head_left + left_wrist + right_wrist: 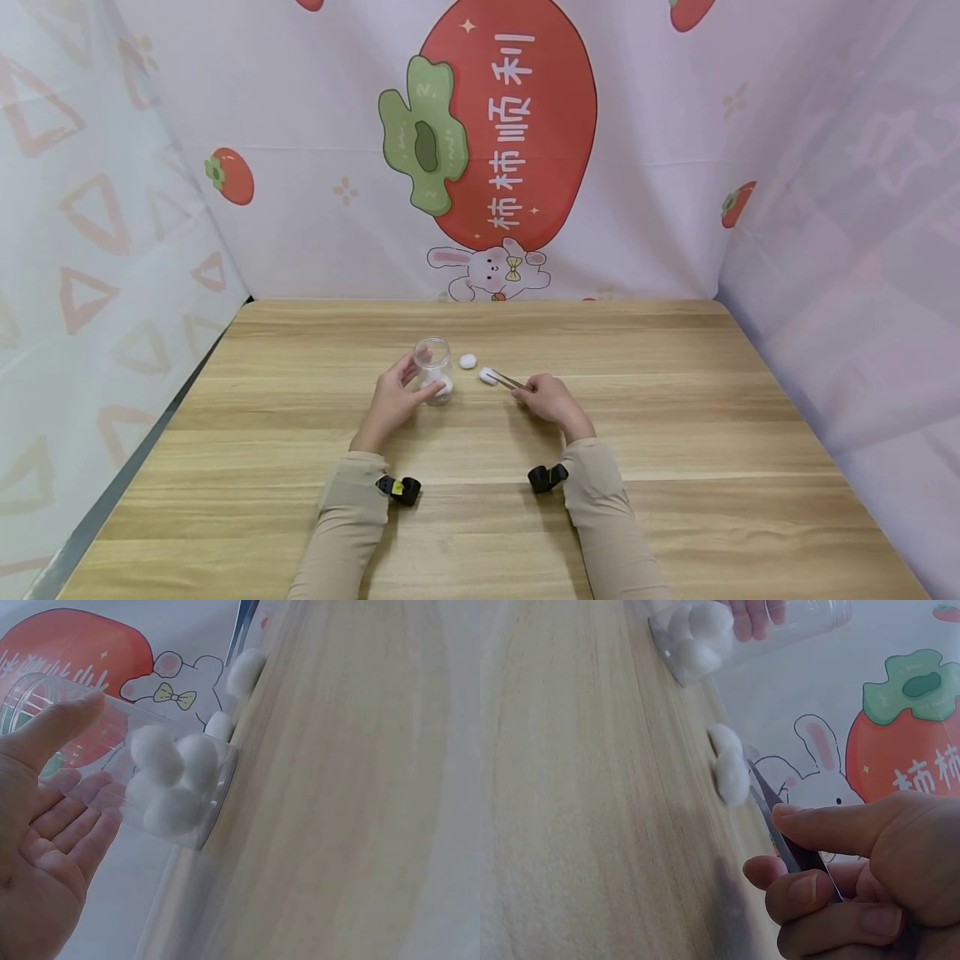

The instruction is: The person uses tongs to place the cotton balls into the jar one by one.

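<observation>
My left hand holds a clear, lidless jar upright on the table, thumb on one side and fingers on the other. Several white cotton balls lie at the jar's bottom. In my right hand a pair of metal tweezers is gripped between thumb and fingers. Its tips reach a loose cotton ball on the table; in the right wrist view the tips stand slightly apart, and whether they pinch the cotton cannot be told. Another cotton ball lies just beyond, between that one and the jar.
The wood-grain table spreads around both hands. A printed cloth with a big red persimmon and a rabbit hangs behind its far edge, and more cloth hangs at both sides. Each wrist carries a small black camera.
</observation>
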### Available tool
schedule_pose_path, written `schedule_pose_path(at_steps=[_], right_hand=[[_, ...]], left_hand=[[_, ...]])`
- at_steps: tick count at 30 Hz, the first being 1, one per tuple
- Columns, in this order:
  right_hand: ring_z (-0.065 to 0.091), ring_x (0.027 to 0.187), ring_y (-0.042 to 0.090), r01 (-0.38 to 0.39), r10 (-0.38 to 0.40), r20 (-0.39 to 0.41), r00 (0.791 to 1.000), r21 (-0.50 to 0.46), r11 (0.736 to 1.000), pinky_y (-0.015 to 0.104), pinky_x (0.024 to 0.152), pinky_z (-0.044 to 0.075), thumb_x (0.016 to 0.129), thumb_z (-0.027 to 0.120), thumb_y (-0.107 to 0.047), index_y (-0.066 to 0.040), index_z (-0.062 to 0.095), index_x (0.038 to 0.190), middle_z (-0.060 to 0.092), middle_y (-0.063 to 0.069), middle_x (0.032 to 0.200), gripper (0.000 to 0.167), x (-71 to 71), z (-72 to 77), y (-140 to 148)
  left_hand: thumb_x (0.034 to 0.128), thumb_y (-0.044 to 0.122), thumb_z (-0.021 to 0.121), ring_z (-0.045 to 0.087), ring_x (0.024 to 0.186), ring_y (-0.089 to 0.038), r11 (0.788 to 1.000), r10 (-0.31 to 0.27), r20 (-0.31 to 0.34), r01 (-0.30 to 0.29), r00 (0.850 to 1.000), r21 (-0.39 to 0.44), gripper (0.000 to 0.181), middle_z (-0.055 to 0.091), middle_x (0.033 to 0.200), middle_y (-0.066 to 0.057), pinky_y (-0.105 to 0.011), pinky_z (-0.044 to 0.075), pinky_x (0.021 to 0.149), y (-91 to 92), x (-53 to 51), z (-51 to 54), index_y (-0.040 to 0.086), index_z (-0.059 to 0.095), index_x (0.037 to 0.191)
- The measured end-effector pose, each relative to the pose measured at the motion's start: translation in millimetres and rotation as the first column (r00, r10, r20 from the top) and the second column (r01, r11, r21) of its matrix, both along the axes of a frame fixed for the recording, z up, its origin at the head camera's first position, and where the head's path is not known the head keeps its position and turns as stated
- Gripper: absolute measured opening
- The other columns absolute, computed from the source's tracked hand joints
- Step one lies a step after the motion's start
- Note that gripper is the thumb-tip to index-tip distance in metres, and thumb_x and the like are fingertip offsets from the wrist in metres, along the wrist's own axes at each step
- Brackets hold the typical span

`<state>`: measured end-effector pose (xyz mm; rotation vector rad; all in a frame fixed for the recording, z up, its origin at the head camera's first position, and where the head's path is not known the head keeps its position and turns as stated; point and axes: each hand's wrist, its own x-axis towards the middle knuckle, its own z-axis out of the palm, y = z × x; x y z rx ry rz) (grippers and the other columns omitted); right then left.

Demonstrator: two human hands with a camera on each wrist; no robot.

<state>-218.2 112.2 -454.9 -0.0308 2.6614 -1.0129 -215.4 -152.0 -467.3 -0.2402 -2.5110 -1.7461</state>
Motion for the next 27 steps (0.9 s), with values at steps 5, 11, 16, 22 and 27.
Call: schedule_pose_path(at_steps=[5, 11, 16, 22, 27], right_hand=[[0.041, 0.059, 0.011, 0.001, -0.001, 0.009, 1.000, 0.002, 1.000, 0.017, 0.050, 0.033, 0.094, 0.061, -0.027, -0.003, 0.063, 0.079, 0.044, -0.002, 0.063, 0.029, -0.4, -1.6, -0.4], [0.042, 0.059, 0.012, -0.013, 0.013, -0.006, 1.000, 0.021, 1.000, 0.017, 0.050, 0.034, 0.095, 0.060, -0.028, -0.003, 0.064, 0.079, 0.045, -0.001, 0.063, 0.030, 0.4, -2.0, -0.6], [0.042, 0.060, 0.012, -0.018, 0.018, -0.008, 1.000, 0.035, 0.999, 0.017, 0.050, 0.034, 0.095, 0.059, -0.028, -0.003, 0.064, 0.081, 0.046, -0.001, 0.064, 0.029, -0.7, -3.2, -1.3], [0.042, 0.059, 0.012, -0.006, 0.005, 0.005, 1.000, 0.053, 0.999, 0.017, 0.049, 0.033, 0.095, 0.060, -0.028, -0.005, 0.061, 0.077, 0.046, -0.001, 0.064, 0.029, -1.2, -3.8, -3.2], [0.041, 0.059, 0.012, -0.002, 0.002, 0.003, 1.000, 0.067, 0.998, 0.017, 0.049, 0.032, 0.094, 0.061, -0.028, -0.009, 0.053, 0.070, 0.045, -0.002, 0.063, 0.032, -0.9, -4.8, -4.5]], left_hand=[[0.0790, 0.011, 0.078, 0.052, 0.132, -0.033, 1.000, 0.001, 0.014, -0.001, 1.000, 0.008, 0.070, 0.054, 0.140, -0.020, -0.036, 0.042, 0.117, -0.4, -0.2, 0.3, -0.001, 0.045, 0.140], [0.0786, 0.011, 0.079, 0.052, 0.132, -0.034, 1.000, 0.003, 0.012, -0.003, 1.000, 0.010, 0.071, 0.054, 0.140, -0.021, -0.036, 0.042, 0.117, 0.4, -0.2, 0.9, -0.002, 0.045, 0.139], [0.0788, 0.011, 0.079, 0.051, 0.133, -0.035, 1.000, 0.005, 0.021, -0.005, 1.000, 0.006, 0.072, 0.052, 0.142, -0.022, -0.036, 0.042, 0.117, 0.6, 0.4, 1.7, -0.002, 0.044, 0.140], [0.0793, 0.013, 0.078, 0.051, 0.133, -0.034, 1.000, 0.003, 0.036, -0.003, 0.999, -0.004, 0.072, 0.052, 0.142, -0.020, -0.035, 0.042, 0.117, 0.8, 0.7, 2.8, -0.001, 0.044, 0.141], [0.0789, 0.013, 0.079, 0.051, 0.133, -0.036, 1.000, 0.003, 0.025, -0.003, 1.000, -0.011, 0.073, 0.052, 0.142, -0.022, -0.037, 0.042, 0.117, 0.5, 1.5, 3.1, -0.002, 0.043, 0.141]])
